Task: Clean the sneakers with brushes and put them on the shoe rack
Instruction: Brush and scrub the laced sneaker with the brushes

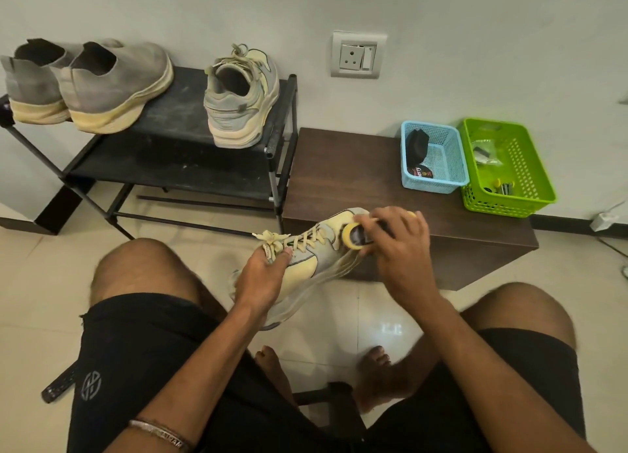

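Observation:
A yellow and grey sneaker is held in the air between my knees, toe pointing away to the right. My left hand grips it at the collar, thumb over the tongue. My right hand holds a yellow brush with dark bristles against the sneaker's toe. Its matching sneaker stands on the right end of the black shoe rack. Two grey slip-on sneakers stand at the rack's left end.
A dark wooden bench stands right of the rack, carrying a blue basket with a dark brush and a tin, and a green basket with small items. A wall socket is above. My bare feet rest on the tiled floor.

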